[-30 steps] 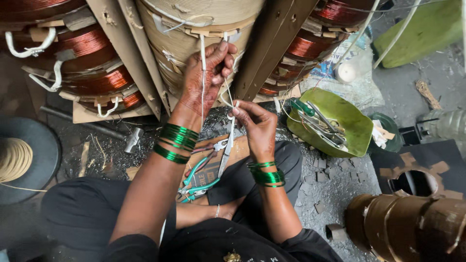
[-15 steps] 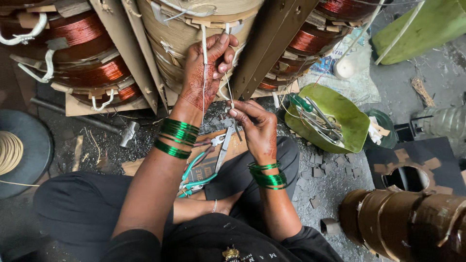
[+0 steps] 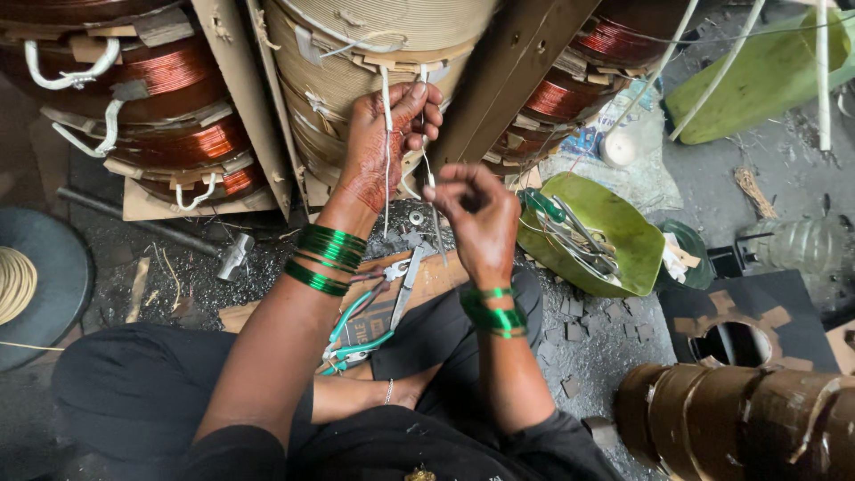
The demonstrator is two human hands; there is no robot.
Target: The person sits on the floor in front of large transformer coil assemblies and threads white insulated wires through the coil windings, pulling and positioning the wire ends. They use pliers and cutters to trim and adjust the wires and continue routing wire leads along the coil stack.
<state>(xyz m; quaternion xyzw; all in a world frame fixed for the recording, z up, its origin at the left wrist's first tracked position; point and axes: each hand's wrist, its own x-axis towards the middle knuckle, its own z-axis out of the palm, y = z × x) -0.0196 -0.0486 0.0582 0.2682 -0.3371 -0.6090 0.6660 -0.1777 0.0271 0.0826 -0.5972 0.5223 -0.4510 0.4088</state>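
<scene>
Against the tan paper-wrapped coil (image 3: 356,53), I see my left hand (image 3: 378,147) gripping a thin white cord (image 3: 386,151) while my right hand (image 3: 476,218) pinches its end.

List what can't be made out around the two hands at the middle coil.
- Head view: right hand fingertips curl inward, hiding their grip on the white strand.
- Left hand covers the paper-wrapped coil beneath.
- Coil's top: cut by the frame edge.
- Pliers: partly behind the forearm.

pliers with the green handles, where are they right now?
Head view, lower centre: the green-handled pliers lie on the board over the person's lap, under the left forearm, beside the metal shears.
</scene>
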